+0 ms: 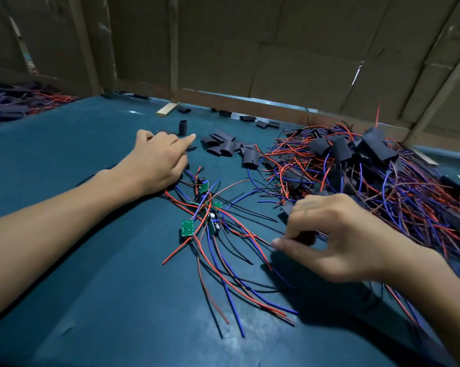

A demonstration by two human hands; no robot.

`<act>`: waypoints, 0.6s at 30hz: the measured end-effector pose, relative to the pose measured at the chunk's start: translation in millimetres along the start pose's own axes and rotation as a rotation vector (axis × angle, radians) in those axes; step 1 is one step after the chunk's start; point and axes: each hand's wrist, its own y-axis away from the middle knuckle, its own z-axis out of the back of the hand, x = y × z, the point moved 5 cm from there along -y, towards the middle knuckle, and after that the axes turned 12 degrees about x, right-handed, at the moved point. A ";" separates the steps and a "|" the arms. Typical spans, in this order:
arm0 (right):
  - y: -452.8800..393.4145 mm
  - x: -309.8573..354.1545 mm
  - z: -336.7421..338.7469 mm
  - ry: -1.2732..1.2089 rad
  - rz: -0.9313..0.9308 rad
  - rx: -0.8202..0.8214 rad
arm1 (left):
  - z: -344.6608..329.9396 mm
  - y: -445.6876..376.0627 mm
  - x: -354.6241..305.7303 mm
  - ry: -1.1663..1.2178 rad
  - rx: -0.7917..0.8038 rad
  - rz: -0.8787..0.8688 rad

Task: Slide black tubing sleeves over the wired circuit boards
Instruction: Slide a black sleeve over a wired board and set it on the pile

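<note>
While the right hand (337, 234) sits nearest, at the edge of the big tangle, its curled fingers and thumb pinch something dark, seemingly a sleeved piece with wires trailing from it, though exactly what it grips is hidden under the knuckles. Just beyond lie the bare circuit boards (199, 215), a small cluster of green boards, one showing a dark capacitor, with red, blue and black leads fanning toward the viewer across the blue table (91, 300). The left hand (157, 160) rests past them with its heel on some wires; its index finger points straight at a small black piece, the other fingers loosely curled, holding nothing that can be seen. I judge the step to be between units: one piece being laid with the finished pile (369, 176), a fresh sleeve being reached for. The next move probably calls for lifting one flattened sleeve, pinching it open, gathering a board's leads and feeding them through. The loose black sleeves (223, 147) lie in a heap beyond the boards, flat and matte; one sleeve (182, 127) stands upright near the left fingertip.
</note>
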 end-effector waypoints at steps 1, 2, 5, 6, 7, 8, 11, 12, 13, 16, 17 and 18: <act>1.3 -2.0 1.5 -0.009 0.000 -0.010 | 2.4 2.0 -0.7 0.019 0.007 0.007; 1.9 -3.0 2.4 -0.010 -0.003 -0.021 | 4.7 3.0 -1.2 0.047 0.015 0.017; 3.7 -1.4 8.7 0.031 -0.039 -0.149 | 11.1 2.9 -0.6 0.154 0.028 0.032; 3.8 -0.7 11.9 0.051 -0.073 -0.227 | 13.5 3.0 -0.7 0.176 0.033 0.028; 2.6 0.2 15.0 0.064 -0.111 -0.312 | 16.5 3.4 -1.4 0.177 0.024 0.015; -0.5 0.8 18.0 0.055 -0.144 -0.389 | 20.1 4.5 -1.9 0.170 -0.007 -0.006; -29.1 -2.6 24.7 -0.102 -0.244 -0.482 | 34.6 10.0 -3.0 0.226 -0.121 -0.104; -45.5 -2.0 24.3 -0.129 -0.284 -0.452 | 38.7 11.2 -2.2 0.271 -0.148 -0.136; -63.8 0.4 21.4 -0.130 -0.313 -0.391 | 42.1 11.9 0.2 0.319 -0.174 -0.152; -114.6 10.0 -2.0 -0.092 -0.334 -0.138 | 46.8 15.4 6.9 0.380 -0.241 -0.137; -126.7 9.8 -14.0 -0.050 -0.375 -0.036 | 47.8 17.4 7.7 0.383 -0.266 -0.141; -135.8 7.3 -25.0 0.002 -0.439 0.066 | 48.9 19.2 8.0 0.395 -0.292 -0.150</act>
